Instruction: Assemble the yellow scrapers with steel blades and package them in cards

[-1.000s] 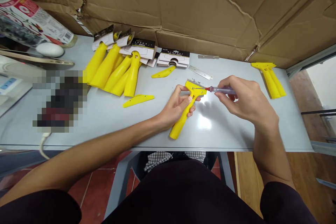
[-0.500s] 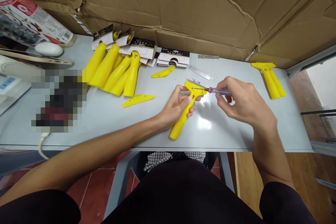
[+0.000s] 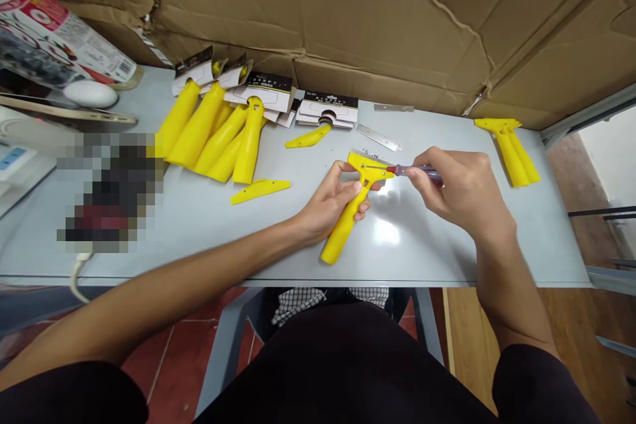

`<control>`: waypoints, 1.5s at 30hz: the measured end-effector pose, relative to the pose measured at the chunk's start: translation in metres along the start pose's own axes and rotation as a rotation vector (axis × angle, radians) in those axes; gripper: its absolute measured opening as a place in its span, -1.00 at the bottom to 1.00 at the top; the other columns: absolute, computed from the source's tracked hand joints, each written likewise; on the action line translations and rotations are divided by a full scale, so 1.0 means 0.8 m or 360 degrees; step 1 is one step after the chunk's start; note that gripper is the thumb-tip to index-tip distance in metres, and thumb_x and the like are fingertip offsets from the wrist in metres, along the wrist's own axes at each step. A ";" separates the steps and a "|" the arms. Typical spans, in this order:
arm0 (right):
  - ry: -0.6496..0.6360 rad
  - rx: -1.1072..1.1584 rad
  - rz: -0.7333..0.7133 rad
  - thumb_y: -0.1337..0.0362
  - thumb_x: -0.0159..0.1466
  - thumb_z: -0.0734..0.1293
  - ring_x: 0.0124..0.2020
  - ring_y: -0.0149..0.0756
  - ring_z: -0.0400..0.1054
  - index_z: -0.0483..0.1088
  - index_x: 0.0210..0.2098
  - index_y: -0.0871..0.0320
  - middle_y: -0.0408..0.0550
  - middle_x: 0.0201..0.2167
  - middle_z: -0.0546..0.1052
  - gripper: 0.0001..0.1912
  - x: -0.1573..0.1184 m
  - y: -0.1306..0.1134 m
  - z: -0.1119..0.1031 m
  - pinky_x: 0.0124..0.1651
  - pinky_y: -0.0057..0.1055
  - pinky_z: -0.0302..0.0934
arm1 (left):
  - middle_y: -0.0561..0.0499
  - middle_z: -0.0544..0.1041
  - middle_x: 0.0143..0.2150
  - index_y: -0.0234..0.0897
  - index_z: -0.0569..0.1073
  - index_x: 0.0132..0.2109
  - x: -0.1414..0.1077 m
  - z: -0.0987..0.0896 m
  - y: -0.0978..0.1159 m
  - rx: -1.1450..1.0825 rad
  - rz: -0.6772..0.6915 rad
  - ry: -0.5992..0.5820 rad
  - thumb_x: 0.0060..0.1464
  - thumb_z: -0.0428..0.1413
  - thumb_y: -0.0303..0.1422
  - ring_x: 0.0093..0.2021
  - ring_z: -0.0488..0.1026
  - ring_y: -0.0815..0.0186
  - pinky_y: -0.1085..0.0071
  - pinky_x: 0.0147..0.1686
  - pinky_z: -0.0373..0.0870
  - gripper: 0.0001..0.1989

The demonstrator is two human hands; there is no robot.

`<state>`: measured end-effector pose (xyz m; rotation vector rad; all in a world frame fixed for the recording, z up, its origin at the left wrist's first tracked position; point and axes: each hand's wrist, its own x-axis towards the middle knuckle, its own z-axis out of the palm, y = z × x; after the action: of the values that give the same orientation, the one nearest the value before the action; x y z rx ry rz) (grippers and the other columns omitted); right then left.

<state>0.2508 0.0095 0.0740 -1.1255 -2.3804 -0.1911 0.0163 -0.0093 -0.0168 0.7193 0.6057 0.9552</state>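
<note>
My left hand (image 3: 332,202) is closed around a yellow scraper (image 3: 342,228), just below its wide head, with the handle slanting toward me. A thin metal blade edge shows along the head's far side. In my right hand (image 3: 457,192) is a screwdriver (image 3: 410,171) with a clear purplish handle and a red collar. Its shaft lies across the scraper head, the tip at the left screw hole. Small screws (image 3: 362,153) lie just beyond the head. A loose yellow cover strip (image 3: 261,191) rests left of my left hand.
Several yellow scrapers with card tags (image 3: 251,139) are piled at the back left. Carded packaging (image 3: 328,109), another yellow strip (image 3: 308,138) and metal blades (image 3: 378,137) lie behind. Two yellow handles (image 3: 514,154) lie right. A cardboard wall (image 3: 387,26) backs the table.
The fingers of my right hand have shifted and turned on the screwdriver handle. Its tip stays at about the same place on the scraper, and my left hand keeps its hold.
</note>
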 end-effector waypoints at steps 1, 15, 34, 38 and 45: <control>-0.0012 0.0044 0.0012 0.08 0.50 0.32 -0.57 -0.32 0.39 0.45 -0.18 0.12 -0.16 -0.52 0.55 -0.76 0.000 -0.002 -0.001 -0.47 -0.36 0.12 | -0.08 0.63 -0.04 -0.11 0.16 0.01 0.000 0.000 0.000 -0.0003 -0.0002 -0.0001 0.32 0.29 -0.29 -0.42 0.47 0.42 0.41 -0.44 0.31 -0.59; 0.0067 0.0107 -0.0073 0.18 0.50 0.38 -0.55 -0.35 0.47 0.50 -0.17 0.10 -0.17 -0.47 0.63 -0.86 -0.002 -0.004 0.000 -0.46 -0.37 0.22 | -0.09 0.64 -0.03 -0.13 0.16 0.03 0.000 0.000 -0.002 0.0013 0.0021 0.0013 0.35 0.27 -0.29 -0.43 0.47 0.44 0.43 -0.48 0.29 -0.61; 0.0081 0.0134 -0.0038 0.19 0.46 0.40 -0.56 -0.36 0.42 0.45 -0.20 0.10 -0.19 -0.50 0.59 -0.86 0.000 -0.002 -0.001 -0.46 -0.38 0.21 | -0.08 0.63 -0.03 -0.11 0.16 0.03 0.000 0.000 -0.002 0.0010 0.0005 0.0009 0.35 0.28 -0.27 -0.44 0.46 0.46 0.42 -0.47 0.29 -0.60; -0.0002 0.0101 0.0020 0.19 0.48 0.35 -0.54 -0.33 0.47 0.42 -0.23 0.10 -0.17 -0.49 0.60 -0.84 0.001 -0.007 -0.001 -0.46 -0.37 0.18 | -0.08 0.64 -0.03 -0.10 0.16 0.02 -0.001 0.001 -0.001 0.0006 0.0006 0.0038 0.34 0.28 -0.29 -0.43 0.46 0.44 0.42 -0.47 0.29 -0.61; -0.0116 0.0367 0.0009 0.35 0.33 0.33 -0.37 -0.24 0.58 0.38 -0.04 0.12 -0.05 -0.21 0.66 -0.80 0.001 -0.005 -0.010 -0.37 -0.33 0.29 | -0.08 0.63 -0.01 -0.10 0.16 0.03 -0.001 0.002 0.000 0.0002 -0.0018 0.0011 0.37 0.26 -0.30 -0.43 0.46 0.44 0.42 -0.46 0.31 -0.63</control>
<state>0.2503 0.0047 0.0818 -1.0452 -2.3891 0.1263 0.0170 -0.0105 -0.0160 0.7133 0.6159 0.9474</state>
